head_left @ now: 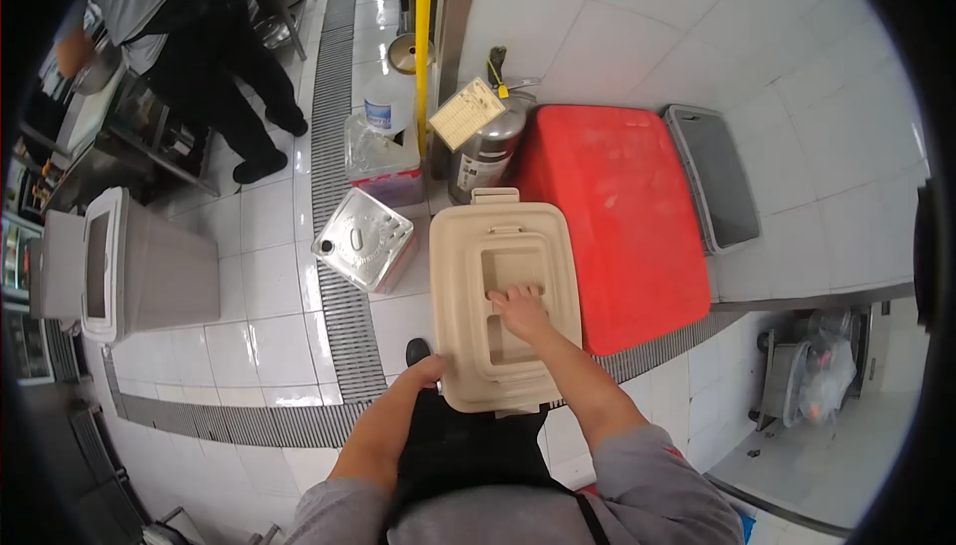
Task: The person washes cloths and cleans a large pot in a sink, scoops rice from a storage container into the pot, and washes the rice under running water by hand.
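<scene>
A beige lidded bin (506, 226) stands upright in front of my body, its lid on. My right hand (521, 311) lies over the recessed handle in the middle of the lid, fingers curled at the recess. At the bin's near left edge is my left hand (428, 371), its fingers mostly hidden along the side. Touching or very close to the bin's right side is a large red container (617, 217). A metal tin (366, 238) with a shiny top sits on the floor to the left.
A fire extinguisher (488, 147) with a tag stands behind the bin, near a yellow pole (423, 47). A grey bin (717, 177) is against the wall. At the left are a large white bin (164, 266) and a person (199, 37) at a metal table. Drain grating (339, 147) crosses the floor.
</scene>
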A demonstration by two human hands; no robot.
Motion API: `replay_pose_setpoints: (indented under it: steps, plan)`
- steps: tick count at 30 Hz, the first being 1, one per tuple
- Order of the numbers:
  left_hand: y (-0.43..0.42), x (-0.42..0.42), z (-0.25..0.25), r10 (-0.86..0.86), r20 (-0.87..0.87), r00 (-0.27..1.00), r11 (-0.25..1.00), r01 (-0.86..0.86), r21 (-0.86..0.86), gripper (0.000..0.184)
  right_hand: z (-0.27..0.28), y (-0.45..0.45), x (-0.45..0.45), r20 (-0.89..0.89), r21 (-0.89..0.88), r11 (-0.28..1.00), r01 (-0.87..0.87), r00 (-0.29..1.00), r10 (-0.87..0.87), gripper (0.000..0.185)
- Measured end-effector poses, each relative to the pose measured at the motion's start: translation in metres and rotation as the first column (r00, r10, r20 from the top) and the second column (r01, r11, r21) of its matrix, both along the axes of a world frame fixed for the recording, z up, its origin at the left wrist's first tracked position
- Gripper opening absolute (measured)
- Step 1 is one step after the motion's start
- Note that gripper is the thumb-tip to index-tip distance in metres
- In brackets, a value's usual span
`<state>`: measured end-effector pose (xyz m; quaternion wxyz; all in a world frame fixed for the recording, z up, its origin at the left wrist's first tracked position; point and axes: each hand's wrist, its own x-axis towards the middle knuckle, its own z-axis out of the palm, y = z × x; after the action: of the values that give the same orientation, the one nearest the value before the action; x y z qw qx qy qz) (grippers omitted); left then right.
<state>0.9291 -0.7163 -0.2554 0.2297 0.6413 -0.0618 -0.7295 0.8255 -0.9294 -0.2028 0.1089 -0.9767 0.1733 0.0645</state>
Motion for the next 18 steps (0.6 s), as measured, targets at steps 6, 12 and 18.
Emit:
replay_pose_setpoints:
  steps: [6,12,18]
  plan:
    - [-0.011,0.024,-0.015,-0.009,0.312,0.95,0.97,0.084,-0.227,0.075,0.027,0.017,0.02,0.1,-0.078,0.944,0.321,0.944,-0.313,0.044]
    - [-0.045,0.057,0.076,0.012,0.633,0.774,0.882,0.29,-0.371,0.066,0.048,0.092,-0.091,0.067,0.075,0.751,0.656,0.748,-0.661,0.043]
    - [-0.126,0.08,0.07,0.006,0.591,0.806,0.722,0.406,-0.561,0.048,0.091,0.19,-0.193,-0.139,0.121,0.2,0.972,0.216,-0.967,0.034]
